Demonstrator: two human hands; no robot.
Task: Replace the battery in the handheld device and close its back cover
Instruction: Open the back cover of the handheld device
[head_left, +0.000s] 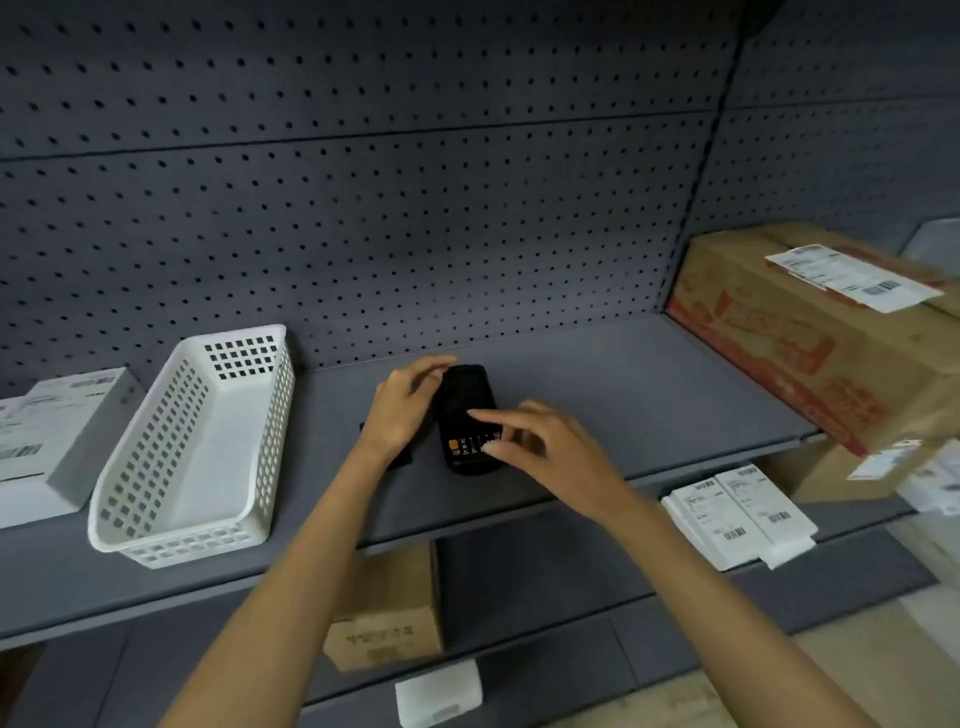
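Observation:
A black handheld device (464, 402) lies face up on the grey shelf (649, 374), keypad toward me, screen dark. My left hand (402, 402) rests against its left side with the fingers curled over its top edge. My right hand (540, 441) hovers over the keypad end, fingers spread, fingertips touching or just above the keys. A small black object (400, 460) lies on the shelf under my left wrist, mostly hidden; I cannot tell what it is.
An empty white perforated basket (197, 452) stands left of the device, white boxes (52, 441) beyond it. A large cardboard box (821, 332) fills the right of the shelf. Labelled white boxes (737, 514) and a small carton (387, 618) sit on the lower shelf. Pegboard wall behind.

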